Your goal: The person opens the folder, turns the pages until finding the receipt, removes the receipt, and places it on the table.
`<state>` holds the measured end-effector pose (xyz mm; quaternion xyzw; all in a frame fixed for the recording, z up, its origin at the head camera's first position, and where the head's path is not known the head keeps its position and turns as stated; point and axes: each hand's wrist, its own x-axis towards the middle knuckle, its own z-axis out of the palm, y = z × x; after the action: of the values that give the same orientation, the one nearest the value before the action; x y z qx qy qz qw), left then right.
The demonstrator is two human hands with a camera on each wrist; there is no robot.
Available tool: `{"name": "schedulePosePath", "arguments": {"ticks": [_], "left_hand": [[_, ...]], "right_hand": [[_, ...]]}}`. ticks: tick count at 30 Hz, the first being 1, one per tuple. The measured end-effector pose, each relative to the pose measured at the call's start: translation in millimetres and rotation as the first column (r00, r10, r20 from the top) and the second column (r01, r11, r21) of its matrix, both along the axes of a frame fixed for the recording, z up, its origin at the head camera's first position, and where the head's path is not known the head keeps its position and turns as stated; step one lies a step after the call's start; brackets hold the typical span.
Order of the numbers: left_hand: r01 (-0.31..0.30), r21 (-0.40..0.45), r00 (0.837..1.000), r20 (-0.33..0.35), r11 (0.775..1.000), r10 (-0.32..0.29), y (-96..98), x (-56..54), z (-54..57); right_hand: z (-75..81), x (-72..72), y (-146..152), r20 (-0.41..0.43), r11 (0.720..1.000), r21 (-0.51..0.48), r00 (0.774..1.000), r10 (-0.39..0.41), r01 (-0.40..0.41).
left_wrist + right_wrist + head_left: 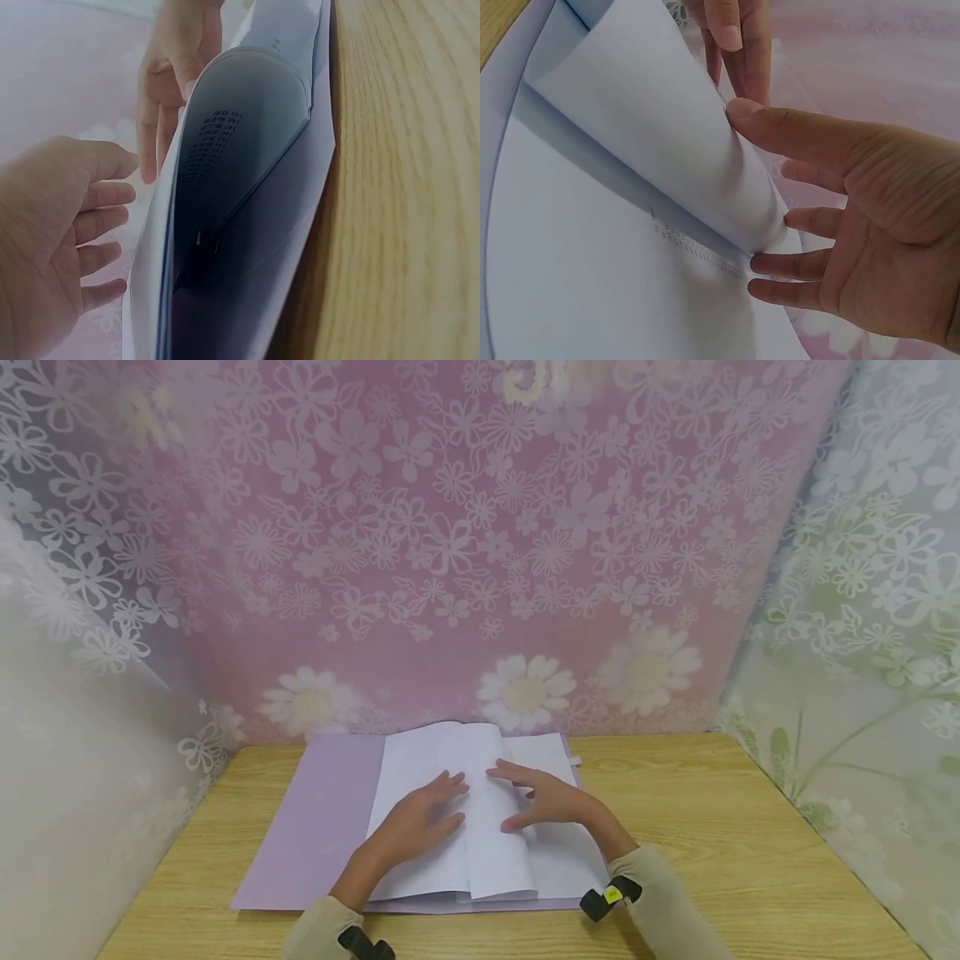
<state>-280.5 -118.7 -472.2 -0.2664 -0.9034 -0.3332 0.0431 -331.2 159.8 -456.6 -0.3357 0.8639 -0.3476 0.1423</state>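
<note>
A lavender folder (315, 827) lies spread on the table with white paper sheets (420, 752) inside. Some sheets bulge over in a loose curl (495, 860) near the middle. My left hand (412, 822) is over the left part of the sheets, fingers spread and extended, nothing gripped. From the other side, my right hand (551, 797) has its thumb and fingertips against the curl, as the right wrist view shows. In the left wrist view, small printed lines (214, 139) show on a page inside the curl, above a dark shadowed spine area.
The wooden table (712, 827) extends to both sides of the folder. A small pale tab (575, 761) sticks out at the folder's right edge. Flower-patterned cloth (450, 568) hangs behind, with more along both sides.
</note>
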Motion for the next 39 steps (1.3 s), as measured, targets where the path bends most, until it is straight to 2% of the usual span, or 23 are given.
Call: {"name": "schedulePosePath", "arguments": {"ticks": [4,16,23,30,39], "left_hand": [[0.015,-0.038,1.000,-0.012,0.999,-0.015,0.0,-0.1,-1.1],[-0.057,-0.067,0.998,0.011,0.996,0.058,-1.5,-1.4,-2.6],[-0.086,-0.050,0.996,0.013,0.995,0.087,-2.7,-1.7,-2.6],[-0.089,-0.041,0.996,0.024,0.995,0.090,-3.2,-0.8,-1.4],[-0.085,-0.049,0.996,0.022,0.995,0.086,-3.7,-0.1,-0.7]], "right_hand": [[2.2,2.4,-2.9,0.001,1.000,-0.010,1.000,0.003,-0.003],[7.4,5.2,-8.7,0.023,0.998,-0.064,1.000,0.022,-0.020],[10.0,7.0,-11.2,0.039,0.995,-0.080,0.998,0.058,-0.055],[8.8,9.5,-15.7,0.062,0.992,-0.086,0.993,0.103,-0.098],[3.4,12.6,-22.3,0.035,0.994,-0.065,0.995,0.094,-0.092]]}}
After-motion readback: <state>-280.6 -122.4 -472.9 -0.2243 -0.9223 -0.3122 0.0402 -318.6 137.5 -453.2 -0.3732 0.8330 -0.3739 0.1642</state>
